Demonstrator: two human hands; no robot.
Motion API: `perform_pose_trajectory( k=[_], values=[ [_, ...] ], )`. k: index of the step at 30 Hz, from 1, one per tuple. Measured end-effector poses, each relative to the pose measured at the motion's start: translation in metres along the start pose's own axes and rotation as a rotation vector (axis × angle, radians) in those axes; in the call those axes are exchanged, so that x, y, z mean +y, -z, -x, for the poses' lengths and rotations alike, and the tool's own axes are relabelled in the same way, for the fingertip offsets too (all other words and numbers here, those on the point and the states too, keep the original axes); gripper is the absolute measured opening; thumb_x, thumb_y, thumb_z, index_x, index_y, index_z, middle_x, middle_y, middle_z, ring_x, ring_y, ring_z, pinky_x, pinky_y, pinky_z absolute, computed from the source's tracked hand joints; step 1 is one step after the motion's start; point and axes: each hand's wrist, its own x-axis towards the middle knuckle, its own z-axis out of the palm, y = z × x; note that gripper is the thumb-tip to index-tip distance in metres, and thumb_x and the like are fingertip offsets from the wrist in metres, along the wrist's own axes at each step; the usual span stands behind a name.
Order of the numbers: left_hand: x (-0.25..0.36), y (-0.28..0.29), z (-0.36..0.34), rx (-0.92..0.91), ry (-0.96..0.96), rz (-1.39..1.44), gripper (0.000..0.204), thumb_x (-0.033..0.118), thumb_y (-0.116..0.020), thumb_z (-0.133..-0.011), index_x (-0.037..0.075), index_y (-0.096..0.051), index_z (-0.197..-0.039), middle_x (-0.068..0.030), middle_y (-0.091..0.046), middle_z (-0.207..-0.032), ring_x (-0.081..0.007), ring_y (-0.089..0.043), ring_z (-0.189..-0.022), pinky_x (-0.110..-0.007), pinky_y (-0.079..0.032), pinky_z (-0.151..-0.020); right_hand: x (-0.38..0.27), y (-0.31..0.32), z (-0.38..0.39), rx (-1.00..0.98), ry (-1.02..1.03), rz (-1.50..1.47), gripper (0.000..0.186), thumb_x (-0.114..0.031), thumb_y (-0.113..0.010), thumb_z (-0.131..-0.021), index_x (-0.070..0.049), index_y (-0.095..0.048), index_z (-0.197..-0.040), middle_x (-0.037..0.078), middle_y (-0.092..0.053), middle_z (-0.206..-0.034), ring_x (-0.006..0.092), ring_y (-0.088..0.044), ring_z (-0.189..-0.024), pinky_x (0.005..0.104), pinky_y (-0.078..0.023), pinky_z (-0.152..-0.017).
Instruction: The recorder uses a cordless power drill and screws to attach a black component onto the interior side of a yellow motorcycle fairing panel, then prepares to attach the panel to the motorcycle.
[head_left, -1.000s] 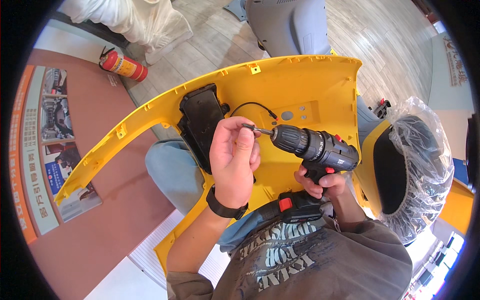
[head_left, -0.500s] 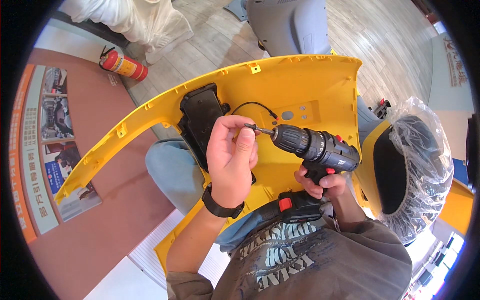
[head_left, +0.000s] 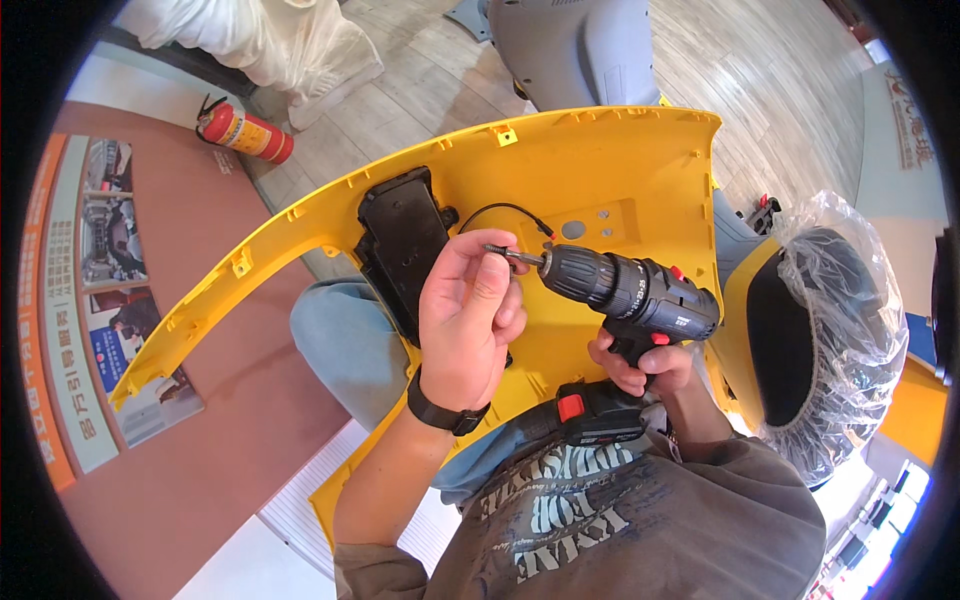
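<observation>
- Drill [head_left: 660, 300], over the yellow panel [head_left: 660, 160]: white numerals on its collar, small print on its side
- Shirt [head_left: 670, 530], below the panel: large pale capitals
- Wall display [head_left: 118, 310], left of the panel: characters on orange and pale green strips
- Fire extinguisher [head_left: 245, 134], above-left of the panel: small print on its label
- Pale wall [head_left: 885, 190], right of the panel: brown characters

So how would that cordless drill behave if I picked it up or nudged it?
The drill is probably heavy for its size, given the thick battery pack at its base. Its hard-looking casing suggests it should barely flex. Laid on its side, it might rock on its rounded chuck, though the blocky pack should stop it rolling.
</observation>
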Motion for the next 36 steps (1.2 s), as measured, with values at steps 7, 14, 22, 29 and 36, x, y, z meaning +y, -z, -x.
perform_pose_trajectory(
  k=[7,14,22,29,36],
  values=[
    [-0.003,0.002,-0.001,-0.036,0.15,0.262,0.019,0.021,-0.06,-0.106,0.013,-0.059,-0.123,0.0004,-0.061,-0.101,-0.0044,-0.043,-0.067,-0.021,-0.035,-0.057,0.002,-0.002,-0.001,-0.009,0.034,-0.001,0.058,-0.026,-0.076,-0.077,0.004,-0.057,-0.124,0.008,-0.052,-0.064,0.0102,-0.048,-0.05,0.0222,-0.041,-0.041],
    [-0.002,0.006,-0.002,-0.06,0.12,0.211,0.018,0.02,-0.06,-0.106,0.014,-0.059,-0.123,0.0003,-0.06,-0.101,-0.0044,-0.043,-0.067,-0.02,-0.035,-0.057,0.0,-0.003,0.0,0.021,0.003,0.012,0.059,-0.029,-0.077,-0.074,0.004,-0.06,-0.119,0.008,-0.056,-0.065,0.013,-0.052,-0.048,0.0256,-0.042,-0.044],
    [0.003,0.009,-0.005,-0.093,0.056,0.087,0.02,0.02,-0.061,-0.106,0.012,-0.059,-0.124,-0.0001,-0.06,-0.101,-0.0039,-0.043,-0.067,-0.02,-0.035,-0.058,0.0,-0.003,-0.001,0.014,0.011,0.016,0.058,-0.027,-0.076,-0.075,0.004,-0.059,-0.12,0.008,-0.055,-0.066,0.0116,-0.05,-0.048,0.0245,-0.041,-0.043],
    [0.004,0.012,-0.007,-0.101,0.021,0.029,0.027,0.02,-0.063,-0.104,0.01,-0.059,-0.129,-0.0009,-0.061,-0.101,-0.0039,-0.043,-0.066,-0.019,-0.034,-0.056,0.001,-0.002,-0.001,0.012,0.002,-0.011,0.059,-0.029,-0.076,-0.074,0.004,-0.059,-0.119,0.008,-0.056,-0.068,0.0124,-0.051,-0.048,0.0253,-0.042,-0.044],
    [0.003,0.013,-0.008,-0.087,0.035,0.045,0.029,0.02,-0.064,-0.104,0.009,-0.059,-0.13,-0.0013,-0.061,-0.1,-0.0038,-0.044,-0.067,-0.019,-0.034,-0.055,0.0,-0.001,-0.001,0.017,0.006,-0.007,0.059,-0.028,-0.077,-0.074,0.005,-0.059,-0.119,0.008,-0.056,-0.069,0.0119,-0.052,-0.049,0.0246,-0.043,-0.044]
  ],
)
